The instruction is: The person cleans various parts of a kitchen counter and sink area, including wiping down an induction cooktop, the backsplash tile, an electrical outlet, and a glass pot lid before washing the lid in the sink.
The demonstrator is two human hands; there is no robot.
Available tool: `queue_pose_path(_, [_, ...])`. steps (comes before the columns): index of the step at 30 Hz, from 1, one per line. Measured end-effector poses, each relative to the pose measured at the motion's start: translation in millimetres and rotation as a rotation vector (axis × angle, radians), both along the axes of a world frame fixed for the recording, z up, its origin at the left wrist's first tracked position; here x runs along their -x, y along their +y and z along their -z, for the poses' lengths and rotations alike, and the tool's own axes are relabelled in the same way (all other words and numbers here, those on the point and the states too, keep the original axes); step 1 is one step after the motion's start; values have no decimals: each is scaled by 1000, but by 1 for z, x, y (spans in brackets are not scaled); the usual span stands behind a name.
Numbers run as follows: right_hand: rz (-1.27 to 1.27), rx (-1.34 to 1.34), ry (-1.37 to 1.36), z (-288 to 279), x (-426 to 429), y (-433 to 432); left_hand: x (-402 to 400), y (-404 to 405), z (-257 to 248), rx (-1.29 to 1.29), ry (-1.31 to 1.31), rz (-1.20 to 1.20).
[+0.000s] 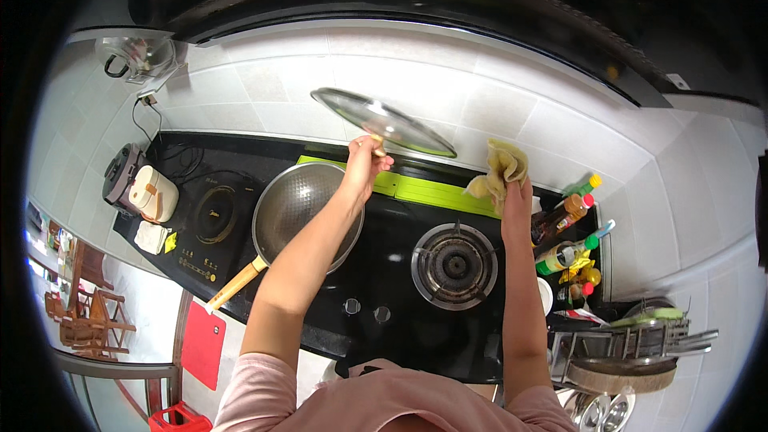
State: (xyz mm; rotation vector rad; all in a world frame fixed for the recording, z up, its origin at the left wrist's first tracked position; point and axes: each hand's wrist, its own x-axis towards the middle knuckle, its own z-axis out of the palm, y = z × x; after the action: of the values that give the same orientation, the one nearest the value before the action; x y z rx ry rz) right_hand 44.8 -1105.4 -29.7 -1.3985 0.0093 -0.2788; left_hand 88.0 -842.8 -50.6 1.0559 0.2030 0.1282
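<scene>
My left hand [366, 165] grips the knob of a glass pan lid [390, 123], which is tilted up in front of the tiled wall. Below that arm sits a wok [291, 198] with a patterned inner surface and a wooden handle [235, 286] pointing toward the lower left; my forearm hides part of it. A crumpled yellowish cloth [503, 169] is bunched in my right hand [516, 195], raised above the back right of the black gas hob [390, 228]. The right burner [457, 264] has no pan on it. A green strip [441, 192] runs along the back of the hob.
At left are an induction plate [215, 215], a cream container [153, 192], a rice cooker [122, 177] and a folded white cloth [151, 237]. Several sauce bottles [564, 255] crowd the right side, beside a dish rack [624, 345]. The range hood [408, 0] hangs overhead.
</scene>
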Motion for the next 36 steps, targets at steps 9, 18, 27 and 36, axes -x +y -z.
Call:
queue_pose_path(9, [-79, -474, 90, -48, 141, 10, 78, -30, 14, 787, -303, 609])
queue_pose_path(18, [285, -645, 1, -49, 311, 15, 179, -98, -1, 714, -74, 1141])
queue_pose_path(27, [689, -513, -214, -56, 550, 9, 367, -212, -2, 686, 152, 1768])
queue_pose_path(36, [1071, -566, -428, -26, 850, 16, 672, -306, 24, 425, 359, 2037])
